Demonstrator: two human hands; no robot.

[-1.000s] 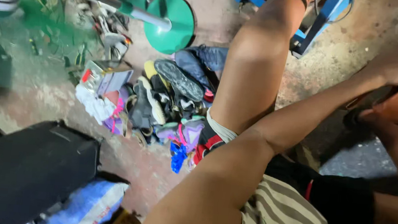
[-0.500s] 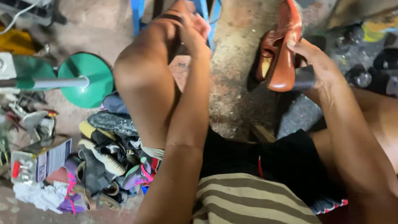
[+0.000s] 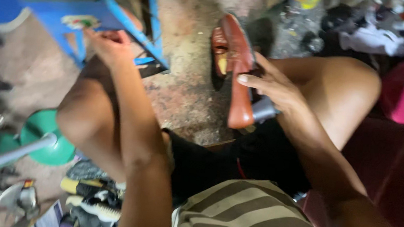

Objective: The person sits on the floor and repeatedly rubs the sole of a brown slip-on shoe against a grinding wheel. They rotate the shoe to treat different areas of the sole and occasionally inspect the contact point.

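Currently gripping a brown leather shoe [image 3: 237, 73] while the other hand is reaching away.

Judging from this, the shoe is being steadied for work: the right hand [image 3: 275, 88] is closing around its side, holding it upright above the concrete floor [image 3: 184, 92]. Left of the shoe, well apart, the left hand [image 3: 108, 44] is curling its fingers near a blue metal stand [image 3: 123, 11], whether gripping anything I cannot tell; next calls for bringing that hand back to the shoe.

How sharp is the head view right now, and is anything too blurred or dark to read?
Head view: motion blur smears most of it. The left hand and blue stool are soft; the right hand on the brown shoe reads a bit clearer. Lighting is dim and warm, with the clutter at top right murky.
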